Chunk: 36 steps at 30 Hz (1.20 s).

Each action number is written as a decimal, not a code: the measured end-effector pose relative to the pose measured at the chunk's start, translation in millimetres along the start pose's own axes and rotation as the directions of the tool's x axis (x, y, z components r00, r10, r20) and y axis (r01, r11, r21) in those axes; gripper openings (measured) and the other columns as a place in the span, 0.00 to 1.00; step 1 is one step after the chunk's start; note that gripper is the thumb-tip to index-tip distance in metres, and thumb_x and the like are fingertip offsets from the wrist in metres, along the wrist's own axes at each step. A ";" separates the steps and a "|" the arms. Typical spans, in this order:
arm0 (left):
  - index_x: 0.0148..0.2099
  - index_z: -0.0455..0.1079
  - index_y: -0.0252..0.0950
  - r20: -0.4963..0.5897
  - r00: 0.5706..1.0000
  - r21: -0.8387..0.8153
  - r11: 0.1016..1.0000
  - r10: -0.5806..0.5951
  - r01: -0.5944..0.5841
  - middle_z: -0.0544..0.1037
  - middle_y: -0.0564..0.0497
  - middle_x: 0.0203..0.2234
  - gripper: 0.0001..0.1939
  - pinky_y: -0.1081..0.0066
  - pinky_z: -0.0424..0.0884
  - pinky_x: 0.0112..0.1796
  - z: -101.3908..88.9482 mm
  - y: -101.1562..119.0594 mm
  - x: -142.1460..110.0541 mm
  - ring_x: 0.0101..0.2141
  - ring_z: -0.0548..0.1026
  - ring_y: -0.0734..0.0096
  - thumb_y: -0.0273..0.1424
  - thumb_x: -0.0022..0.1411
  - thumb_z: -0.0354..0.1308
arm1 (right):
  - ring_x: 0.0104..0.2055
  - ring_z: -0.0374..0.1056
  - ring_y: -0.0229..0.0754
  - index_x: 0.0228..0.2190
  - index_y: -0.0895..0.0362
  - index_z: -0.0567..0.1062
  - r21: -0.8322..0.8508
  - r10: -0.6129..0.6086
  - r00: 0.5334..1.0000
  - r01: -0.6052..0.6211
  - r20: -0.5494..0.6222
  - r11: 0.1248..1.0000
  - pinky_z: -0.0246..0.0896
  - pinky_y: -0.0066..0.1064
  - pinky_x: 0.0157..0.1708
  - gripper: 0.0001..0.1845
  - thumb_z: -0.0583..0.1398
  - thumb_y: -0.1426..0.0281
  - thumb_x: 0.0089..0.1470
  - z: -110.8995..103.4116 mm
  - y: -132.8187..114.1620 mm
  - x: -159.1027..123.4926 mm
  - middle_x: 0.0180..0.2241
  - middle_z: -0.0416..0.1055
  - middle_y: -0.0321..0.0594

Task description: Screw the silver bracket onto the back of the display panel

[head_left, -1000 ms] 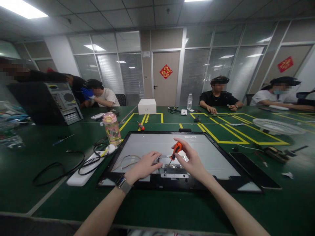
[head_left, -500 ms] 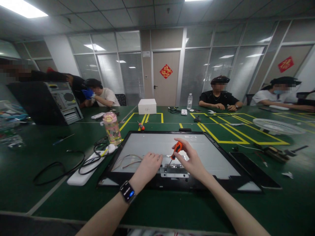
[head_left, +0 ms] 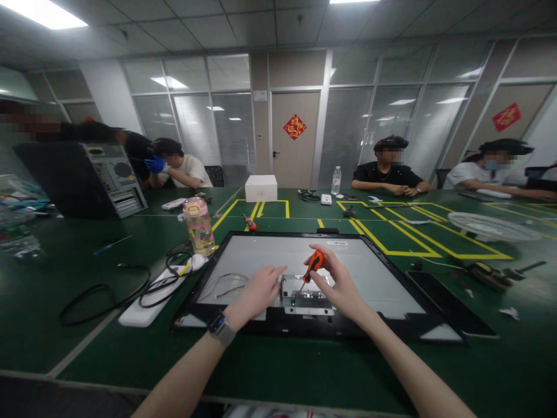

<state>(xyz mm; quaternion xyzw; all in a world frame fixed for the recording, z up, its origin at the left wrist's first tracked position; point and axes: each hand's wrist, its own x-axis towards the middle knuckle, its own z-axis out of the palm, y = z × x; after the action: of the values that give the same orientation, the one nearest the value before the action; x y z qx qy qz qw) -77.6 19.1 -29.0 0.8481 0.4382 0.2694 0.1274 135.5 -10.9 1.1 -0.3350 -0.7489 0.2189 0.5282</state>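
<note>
A display panel [head_left: 369,278] with a grey back and black frame lies flat on the table before me. Near its front edge is a metal bracket [head_left: 310,310]. My right hand [head_left: 342,290] is closed around the handle of an orange and black screwdriver [head_left: 314,264], its shaft slanting down to the bracket's left part. Just left of the bracket, my left hand [head_left: 260,289] is over the panel with its index finger stretched out; nothing shows in it. Thin cables [head_left: 224,277] lie on the panel left of that hand.
Left of the panel stand a pink-lidded bottle [head_left: 199,226] and a white power strip [head_left: 150,299] with black cables. A dark flat slab [head_left: 452,305] lies to the right. Farther back are a white box [head_left: 261,188], a computer case [head_left: 78,183] and several seated people.
My left hand has turned and drawn back slightly left from the bracket, its index finger now stretched out. My right hand and the screwdriver stay at nearly the same spot.
</note>
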 end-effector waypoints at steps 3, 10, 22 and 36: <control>0.53 0.67 0.33 0.061 0.930 -0.683 0.665 -0.362 0.304 0.73 0.50 0.29 0.21 0.72 0.67 0.34 -3.5 -15.7 9.1 0.29 0.71 0.71 0.19 0.56 0.52 | 0.40 0.71 0.44 0.55 0.51 0.59 -0.005 -0.001 1.000 0.001 0.010 1.000 0.65 0.43 0.46 0.26 0.55 0.74 0.56 -0.8 -0.6 -0.8 0.38 0.72 0.42; 0.49 0.66 0.31 0.235 0.836 -0.921 0.161 -0.495 0.355 0.70 0.51 0.26 0.15 0.76 0.68 0.32 -11.0 -23.7 14.3 0.27 0.72 0.76 0.22 0.59 0.49 | 0.39 0.72 0.44 0.54 0.52 0.59 0.003 -0.005 1.000 0.005 0.001 1.000 0.67 0.42 0.44 0.25 0.55 0.74 0.55 0.0 -1.4 0.0 0.37 0.72 0.41; 0.44 0.68 0.33 0.274 0.821 -0.883 0.208 -0.501 0.421 0.70 0.51 0.26 0.13 0.70 0.71 0.35 -18.6 -26.3 12.5 0.26 0.72 0.74 0.26 0.62 0.44 | 0.39 0.71 0.44 0.55 0.51 0.60 -0.019 -0.013 1.000 0.013 -0.001 1.000 0.67 0.43 0.45 0.25 0.55 0.73 0.57 -0.1 -0.6 -0.6 0.37 0.72 0.41; 0.44 0.71 0.35 -0.127 0.988 -0.184 0.981 -0.086 0.062 0.73 0.47 0.40 0.14 0.63 0.66 0.47 1.9 -6.0 4.5 0.42 0.70 0.65 0.23 0.59 0.49 | 0.38 0.71 0.44 0.52 0.50 0.65 -0.038 -0.007 0.997 0.004 -0.074 0.999 0.68 0.43 0.45 0.24 0.60 0.69 0.54 0.3 5.4 1.8 0.37 0.73 0.40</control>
<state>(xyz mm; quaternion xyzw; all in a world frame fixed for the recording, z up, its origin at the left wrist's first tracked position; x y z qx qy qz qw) -78.5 26.3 -31.8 0.7962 0.4509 0.3592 0.1835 136.2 -5.9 -1.5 -0.3507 -0.7337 0.1907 0.5498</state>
